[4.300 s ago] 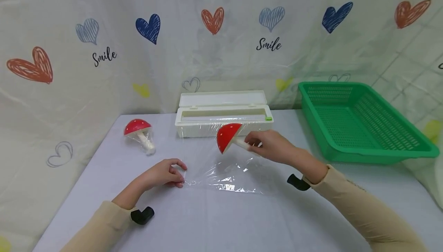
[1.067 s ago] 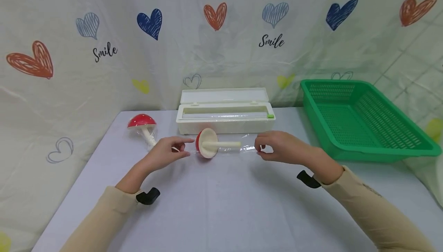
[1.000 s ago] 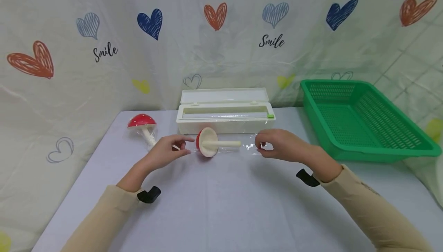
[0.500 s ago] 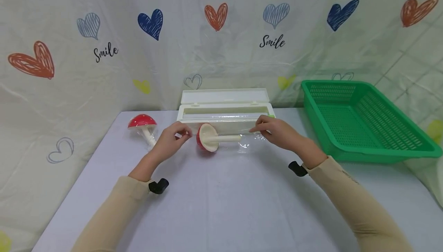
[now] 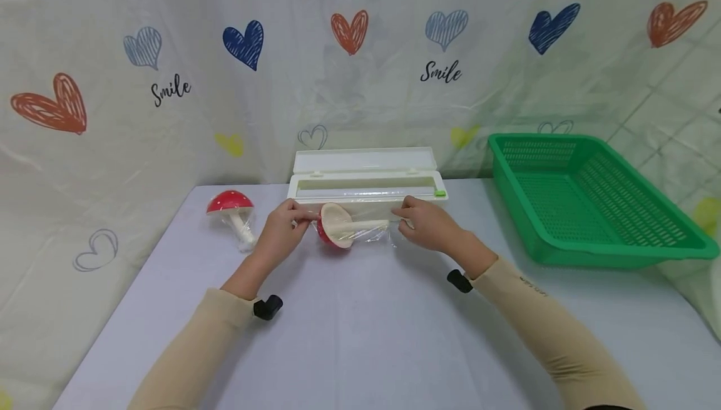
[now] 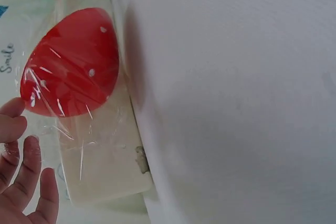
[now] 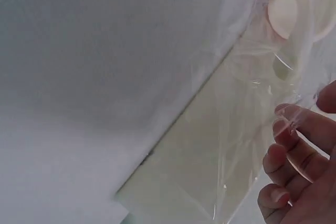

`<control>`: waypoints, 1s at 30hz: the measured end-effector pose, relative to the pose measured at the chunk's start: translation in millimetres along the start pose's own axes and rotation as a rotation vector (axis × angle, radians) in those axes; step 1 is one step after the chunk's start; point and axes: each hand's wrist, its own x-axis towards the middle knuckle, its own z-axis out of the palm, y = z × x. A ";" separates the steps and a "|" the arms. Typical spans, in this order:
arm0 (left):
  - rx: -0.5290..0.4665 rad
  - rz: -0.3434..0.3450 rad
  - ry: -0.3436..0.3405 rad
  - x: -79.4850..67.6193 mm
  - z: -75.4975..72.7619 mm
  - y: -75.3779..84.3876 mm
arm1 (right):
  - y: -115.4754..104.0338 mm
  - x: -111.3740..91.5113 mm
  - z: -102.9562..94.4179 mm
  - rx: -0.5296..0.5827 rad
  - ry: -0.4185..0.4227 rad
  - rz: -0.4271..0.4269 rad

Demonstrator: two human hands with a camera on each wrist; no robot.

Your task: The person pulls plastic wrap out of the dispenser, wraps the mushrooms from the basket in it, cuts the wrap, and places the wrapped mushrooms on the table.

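A toy mushroom [image 5: 337, 226] with a red, white-dotted cap lies on its side, stem pointing right, with clear cling film [image 7: 239, 85] around it. Beside the cap, my left hand [image 5: 280, 230] pinches the film between thumb and forefinger; the left wrist view shows the red cap [image 6: 73, 64] under creased film. My right hand [image 5: 429, 223] pinches the film past the stem's end, its other fingers loosely bent. Just behind stands a white film dispenser [image 5: 366, 208] with its lid raised and a roll inside. A second red-capped mushroom [image 5: 230, 200], wrapped in film, lies at the left.
A green plastic basket [image 5: 611, 256] stands on the right side of the white-covered table [image 5: 360, 335]. A curtain [image 5: 388, 103] printed with hearts hangs behind the table.
Earlier my right hand held the mushroom by its stem over spread film. Now it lies wrapped, and both hands have moved inward, drawing the film close around it. The dispenser and basket stay put.
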 end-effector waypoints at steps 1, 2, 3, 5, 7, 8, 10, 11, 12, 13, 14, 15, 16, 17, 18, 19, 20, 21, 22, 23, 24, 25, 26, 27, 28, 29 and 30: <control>0.008 -0.008 0.000 -1.4 0.8 0.5 | -1.6 0.6 3.0 -0.022 0.003 -0.003; 0.016 -0.005 0.004 -2.8 2.0 0.9 | -2.8 0.6 5.7 -0.039 0.001 -0.004; 0.026 -0.007 0.004 -4.2 3.5 0.6 | -4.5 0.7 7.9 -0.059 -0.004 -0.001; 0.041 -0.003 -0.002 -7.1 5.5 1.9 | -8.1 1.3 12.0 -0.105 -0.020 0.008; 0.051 0.002 -0.009 -9.7 7.7 2.5 | -12.0 2.0 15.4 -0.143 -0.041 0.029; 0.057 0.006 -0.011 -10.8 8.4 2.8 | -13.8 2.8 16.6 -0.156 -0.064 0.047; 0.059 0.004 -0.020 -12.4 8.9 5.0 | -17.0 4.5 19.0 -0.198 -0.094 0.072; 0.061 0.005 -0.022 -12.7 9.4 5.6 | -18.1 5.3 20.0 -0.212 -0.100 0.079; 0.060 0.002 -0.024 -12.8 9.8 6.0 | -18.8 6.1 21.0 -0.222 -0.100 0.081; 0.067 -0.001 -0.024 -12.6 10.2 6.1 | -19.4 6.8 21.9 -0.232 -0.092 0.080; 0.078 -0.002 -0.023 -12.5 10.4 6.9 | -19.7 7.4 22.6 -0.239 -0.083 0.077; 0.094 -0.002 -0.019 -12.3 10.5 7.8 | -20.0 7.7 23.0 -0.246 -0.074 0.073; 0.118 -0.008 -0.016 -12.1 10.5 9.1 | -20.0 8.0 23.4 -0.247 -0.063 0.068; 0.145 -0.015 -0.013 -12.1 10.4 10.5 | -19.8 8.3 23.8 -0.248 -0.052 0.062; 0.175 -0.024 -0.009 -12.2 10.3 12.1 | -19.7 8.4 24.0 -0.251 -0.040 0.054; 0.210 -0.037 -0.006 -12.5 10.3 13.6 | -19.6 8.5 24.2 -0.255 -0.028 0.047; 0.240 -0.049 -0.003 -12.9 10.0 15.5 | -19.6 8.6 24.3 -0.258 -0.021 0.041; 0.271 -0.061 -0.001 -13.2 10.0 16.9 | -19.8 8.8 24.3 -0.260 -0.012 0.037; 0.292 -0.073 0.000 -13.5 10.0 18.1 | -20.1 9.0 24.2 -0.262 -0.006 0.034; 0.307 -0.081 0.000 -13.8 10.2 18.9 | -20.6 9.2 24.3 -0.267 0.001 0.031; 0.319 -0.086 0.001 -13.8 10.4 19.4 | -21.4 9.6 24.4 -0.279 0.004 0.027; 0.325 -0.089 0.001 -13.8 10.6 19.7 | -22.2 10.0 24.6 -0.293 0.004 0.022; 0.325 -0.089 0.001 -13.8 10.7 20.2 | -23.2 10.4 25.1 -0.315 0.003 0.016; 0.318 -0.093 -0.004 -13.7 10.9 20.3 | -24.2 10.8 25.5 -0.333 -0.002 0.010; 0.308 -0.098 -0.009 -13.3 11.0 20.4 | -24.9 11.5 26.1 -0.358 -0.005 0.001; 0.296 -0.100 -0.015 -12.9 10.9 20.5 | -25.6 12.3 26.7 -0.384 -0.009 -0.010; 0.275 -0.107 -0.024 -12.5 10.8 20.5 | -26.2 13.2 27.5 -0.400 -0.013 -0.019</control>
